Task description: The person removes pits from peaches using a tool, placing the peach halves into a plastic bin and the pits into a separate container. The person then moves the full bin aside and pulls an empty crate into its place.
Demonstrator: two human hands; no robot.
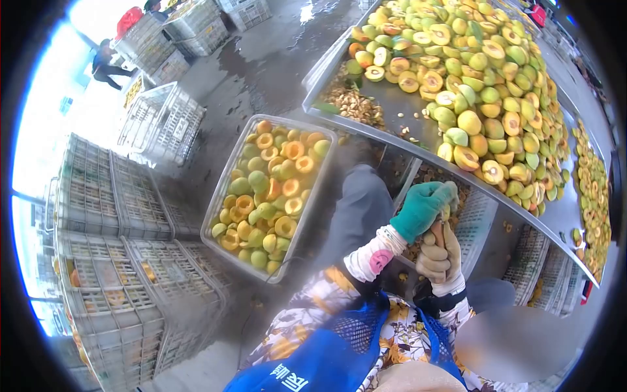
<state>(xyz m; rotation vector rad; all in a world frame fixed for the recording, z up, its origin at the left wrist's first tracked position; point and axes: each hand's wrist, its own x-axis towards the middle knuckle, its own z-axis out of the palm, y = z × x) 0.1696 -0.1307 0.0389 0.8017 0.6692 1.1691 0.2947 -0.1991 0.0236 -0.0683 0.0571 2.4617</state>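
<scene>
My left hand [421, 209], in a teal glove with greyish fingertips, is closed in a pinch on a small yellow-green apricot [446, 213], mostly covered by the fingers. Just below it, my right hand [439, 255] wears a cream glove and wraps round a brown wooden handle [437, 228]. The working end of that tool is hidden by the hands. Both hands are close together, in front of the metal table's edge. A white crate [297, 245] of halved apricots [261, 189] stands on the floor to the left of my hands.
A metal table [405, 121] carries a big heap of green and orange apricots [490, 98] and a pile of pits [356, 106]. Stacked plastic crates [117, 287] stand at left, more crates [163, 121] farther back. Another person [104, 64] is at far left. The floor [255, 78] is wet.
</scene>
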